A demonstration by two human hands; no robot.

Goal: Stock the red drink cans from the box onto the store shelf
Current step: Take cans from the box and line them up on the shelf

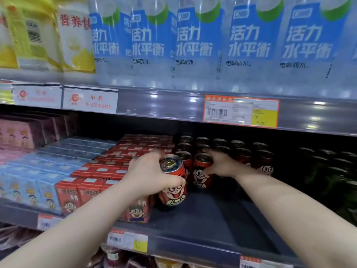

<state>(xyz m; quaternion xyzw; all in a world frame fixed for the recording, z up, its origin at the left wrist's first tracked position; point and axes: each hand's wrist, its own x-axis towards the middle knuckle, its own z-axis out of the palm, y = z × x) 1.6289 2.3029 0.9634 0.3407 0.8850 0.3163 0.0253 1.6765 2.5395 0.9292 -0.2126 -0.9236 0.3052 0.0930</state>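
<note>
Blue-labelled water bottles (193, 45) above red cartons (90, 188)

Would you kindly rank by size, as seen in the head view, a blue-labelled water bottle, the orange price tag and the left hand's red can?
1. blue-labelled water bottle
2. orange price tag and red can: roughly alike, can nearer, so unranked.

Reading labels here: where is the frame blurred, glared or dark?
Head view: yellow cartons upper left are motion-blurred; glare spots dot the upper shelf rail; back-row cans sit in shadow; front can in left hand is readable, second can in right hand softer.
</note>
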